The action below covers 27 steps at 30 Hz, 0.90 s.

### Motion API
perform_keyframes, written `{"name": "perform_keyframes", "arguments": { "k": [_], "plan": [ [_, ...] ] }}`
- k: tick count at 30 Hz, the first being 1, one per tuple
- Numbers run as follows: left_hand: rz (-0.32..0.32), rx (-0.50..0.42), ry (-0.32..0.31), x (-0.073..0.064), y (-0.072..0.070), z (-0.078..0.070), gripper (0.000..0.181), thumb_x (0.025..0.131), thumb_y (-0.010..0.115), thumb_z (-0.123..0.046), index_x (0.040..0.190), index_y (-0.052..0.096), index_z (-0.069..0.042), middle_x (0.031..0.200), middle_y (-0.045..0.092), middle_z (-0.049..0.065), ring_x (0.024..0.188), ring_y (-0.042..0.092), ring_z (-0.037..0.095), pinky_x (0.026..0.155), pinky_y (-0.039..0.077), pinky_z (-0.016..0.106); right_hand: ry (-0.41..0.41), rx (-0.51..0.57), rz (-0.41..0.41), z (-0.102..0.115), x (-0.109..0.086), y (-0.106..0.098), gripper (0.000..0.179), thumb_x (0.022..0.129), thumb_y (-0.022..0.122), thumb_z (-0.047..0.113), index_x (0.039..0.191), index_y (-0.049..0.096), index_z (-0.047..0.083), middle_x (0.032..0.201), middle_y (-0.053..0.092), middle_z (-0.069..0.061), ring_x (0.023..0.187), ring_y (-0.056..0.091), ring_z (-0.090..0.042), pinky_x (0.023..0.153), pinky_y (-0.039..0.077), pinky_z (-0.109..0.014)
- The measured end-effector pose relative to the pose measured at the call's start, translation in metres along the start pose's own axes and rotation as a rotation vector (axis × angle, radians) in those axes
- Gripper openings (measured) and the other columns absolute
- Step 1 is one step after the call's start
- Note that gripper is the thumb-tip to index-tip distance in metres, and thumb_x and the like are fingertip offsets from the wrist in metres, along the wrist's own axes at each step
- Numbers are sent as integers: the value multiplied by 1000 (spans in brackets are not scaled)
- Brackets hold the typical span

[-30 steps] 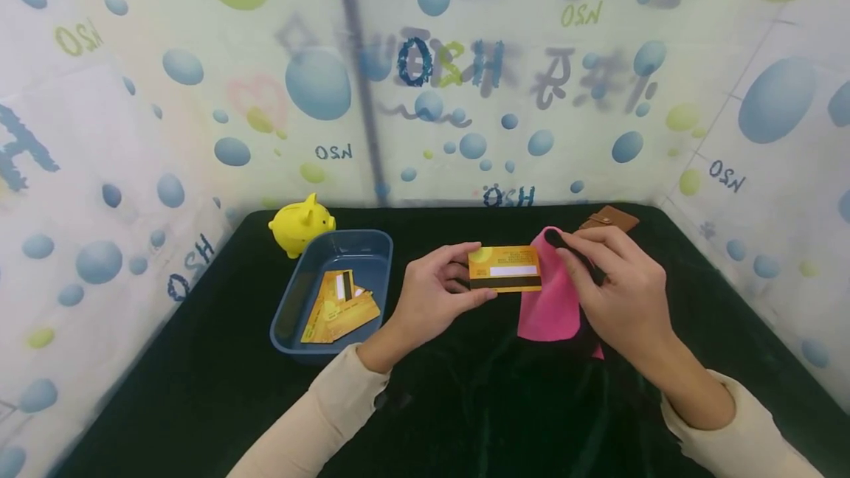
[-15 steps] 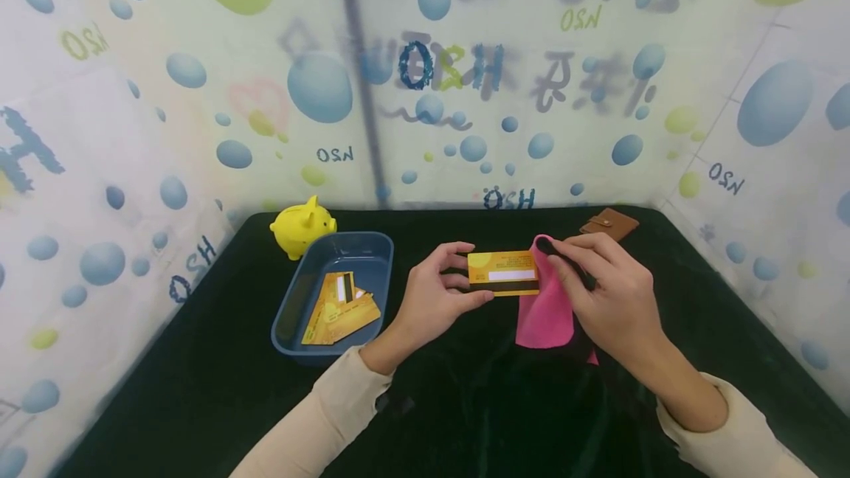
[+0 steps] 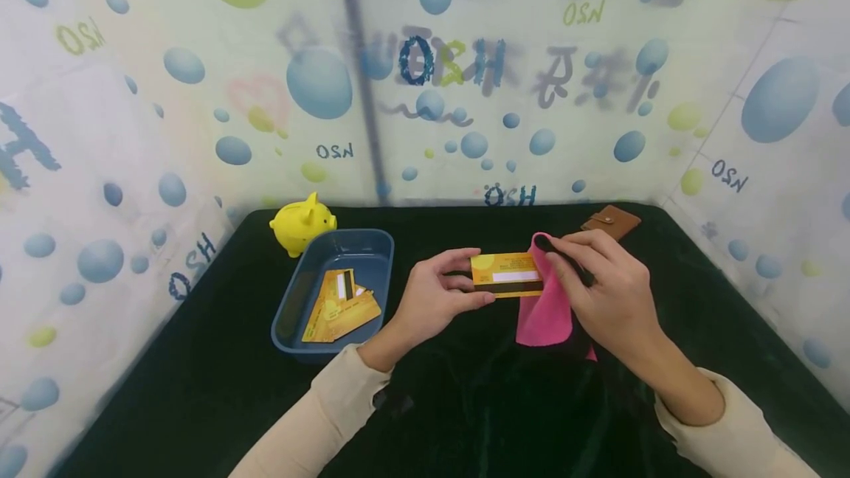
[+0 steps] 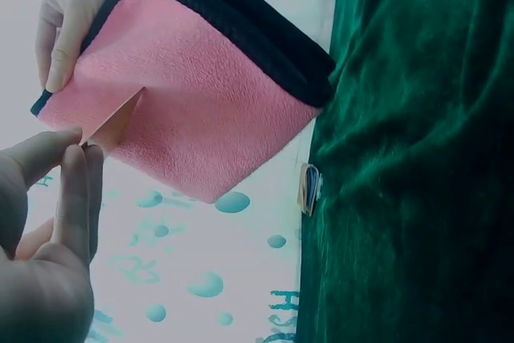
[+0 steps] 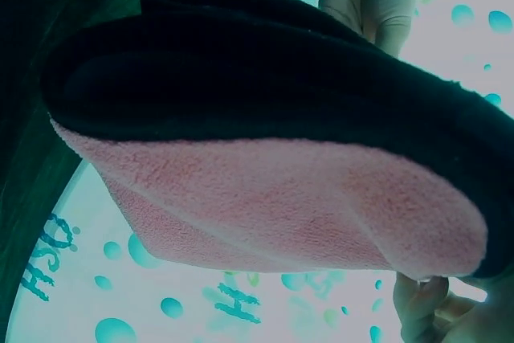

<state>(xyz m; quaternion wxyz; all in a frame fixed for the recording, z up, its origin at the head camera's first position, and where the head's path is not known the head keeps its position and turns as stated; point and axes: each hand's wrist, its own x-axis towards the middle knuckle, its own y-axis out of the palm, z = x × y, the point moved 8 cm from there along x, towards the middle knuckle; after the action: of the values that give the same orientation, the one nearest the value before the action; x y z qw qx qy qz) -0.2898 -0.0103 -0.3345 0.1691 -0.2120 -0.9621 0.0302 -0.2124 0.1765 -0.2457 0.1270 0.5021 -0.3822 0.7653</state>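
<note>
My left hand [image 3: 432,297] pinches a yellow bank card [image 3: 508,276] by its left end, the side with the dark stripe and white strip towards me. From my right hand [image 3: 614,290] hangs a pink cloth [image 3: 544,319] with dark edging, its top pinched between thumb and fingers. The card's right end is overlapped by the cloth. In the left wrist view the card [image 4: 112,128] appears almost edge-on, its far corner against the fluffy pink face [image 4: 193,86]. Folded cloth [image 5: 281,202] fills much of the right wrist view and hides most of the card there.
A blue tray [image 3: 284,323] on the left holds several yellow cards [image 3: 352,319]. Behind it stands a yellow piggy bank [image 3: 299,226]. At the back right lies a brown wallet [image 3: 614,221]. Dark green fabric [image 3: 465,404] covers the table, and a printed curtain [image 3: 425,153] surrounds it.
My right hand has shifted slightly left and down with the cloth, now lapping over the card's right end. The card has moved slightly right and down. The left hand keeps its pinch.
</note>
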Motion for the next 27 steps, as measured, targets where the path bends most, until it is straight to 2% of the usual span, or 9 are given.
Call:
{"name": "perform_keyframes", "arguments": {
  "k": [9, 13, 16, 19, 23, 27],
  "plan": [
    [44, -20, 54, -3, 0, -8, 63, 83, 77, 3, 140, 51, 0, 123, 64, 19, 106, 68, 26, 87, 57, 35, 12, -9, 9, -4, 1, 3, 39, 70, 86, -5, 107, 75, 0, 94, 70, -11, 78, 63, -18, 71, 44, -6],
    [56, 23, 89, -5, 1, -10, 64, 82, 78, 3, 140, 51, 1, 121, 65, 18, 103, 69, 23, 86, 57, 33, 15, -17, 15, -3, 1, 3, 38, 72, 85, -4, 107, 75, 1, 95, 70, -10, 78, 64, -18, 72, 44, -6],
    [30, 90, 145, -6, 0, -14, 64, 81, 80, 0, 138, 53, 1, 118, 68, 16, 99, 71, 20, 84, 58, 31, 10, -27, 14, -2, 1, 2, 38, 71, 86, -3, 108, 76, 1, 94, 70, -10, 78, 63, -18, 71, 44, -6],
    [-25, 163, 197, -6, -4, -18, 63, 79, 83, -4, 136, 56, 1, 114, 71, 14, 95, 71, 17, 82, 58, 30, 17, -27, -3, -2, 3, -1, 39, 70, 86, -5, 107, 76, 0, 94, 70, -11, 78, 63, -19, 73, 43, -5],
    [-109, 233, 223, -6, -14, -21, 62, 77, 85, -7, 133, 58, 0, 112, 72, 12, 93, 71, 15, 80, 59, 28, 35, -26, -27, -2, 5, -6, 38, 70, 85, -7, 106, 76, -1, 94, 70, -13, 80, 63, -21, 77, 41, -3],
    [-126, 253, 253, -7, -17, -24, 61, 76, 86, -6, 130, 59, 0, 116, 71, 12, 96, 71, 17, 78, 59, 29, 20, -28, 1, 1, 4, -5, 34, 75, 83, -3, 108, 75, -1, 94, 69, -12, 79, 62, -18, 73, 42, -5]
  ]
}}
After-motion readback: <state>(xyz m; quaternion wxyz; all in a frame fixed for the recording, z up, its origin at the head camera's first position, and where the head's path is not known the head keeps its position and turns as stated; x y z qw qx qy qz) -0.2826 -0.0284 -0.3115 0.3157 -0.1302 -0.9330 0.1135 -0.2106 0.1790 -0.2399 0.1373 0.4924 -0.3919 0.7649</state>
